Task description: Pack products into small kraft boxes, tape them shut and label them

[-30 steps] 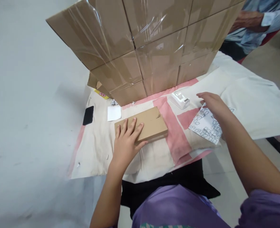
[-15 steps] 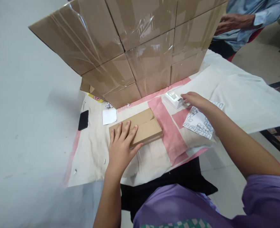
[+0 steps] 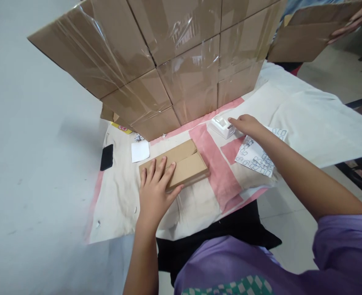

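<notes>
Head view: my left hand lies on the left part of the small carton at the middle of the cloth, fingers spread, grasping nothing. My right hand meets the right end of the white tape dispenser, fingers drawn together; I cannot tell whether they pinch tape. Stacked boxes stand on the far side.

Nothing can be read: the red mark on the yellow pack is too small.
</notes>
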The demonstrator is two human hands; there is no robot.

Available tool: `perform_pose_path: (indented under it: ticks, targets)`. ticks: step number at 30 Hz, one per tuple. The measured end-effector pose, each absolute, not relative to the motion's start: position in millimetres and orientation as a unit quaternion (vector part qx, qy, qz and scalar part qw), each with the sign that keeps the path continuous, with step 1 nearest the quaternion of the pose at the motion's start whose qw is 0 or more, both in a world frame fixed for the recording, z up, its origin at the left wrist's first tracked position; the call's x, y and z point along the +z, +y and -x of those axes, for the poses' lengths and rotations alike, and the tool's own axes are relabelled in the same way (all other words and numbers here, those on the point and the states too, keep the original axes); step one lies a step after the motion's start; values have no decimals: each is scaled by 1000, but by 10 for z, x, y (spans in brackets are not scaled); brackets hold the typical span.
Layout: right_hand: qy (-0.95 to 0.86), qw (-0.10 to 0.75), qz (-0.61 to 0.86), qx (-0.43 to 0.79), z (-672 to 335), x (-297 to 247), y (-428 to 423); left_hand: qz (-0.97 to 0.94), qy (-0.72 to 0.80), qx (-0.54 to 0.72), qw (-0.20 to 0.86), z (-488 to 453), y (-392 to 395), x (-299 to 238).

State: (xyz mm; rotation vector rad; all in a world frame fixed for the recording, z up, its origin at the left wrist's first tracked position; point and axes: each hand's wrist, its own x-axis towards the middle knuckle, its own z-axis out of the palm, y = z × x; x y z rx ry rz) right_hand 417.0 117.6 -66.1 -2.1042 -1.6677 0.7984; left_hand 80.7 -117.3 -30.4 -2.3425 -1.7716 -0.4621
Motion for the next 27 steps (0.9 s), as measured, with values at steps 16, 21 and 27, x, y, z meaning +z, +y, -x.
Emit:
perform_pose_path:
  ticks: [16,21,27]
  targets:
    - [-587,203,727,293,-3955,-659,1435,786,-594,-124,119,-816,-1196,-271]
    - [-550,179,726,372,-3999,-551,1451,784,-595,-126,125,-819,-1206,-276]
    - [-524,131,708,455,-4045,-554,1562,784,-594,-124,131,-826,-1209,-277]
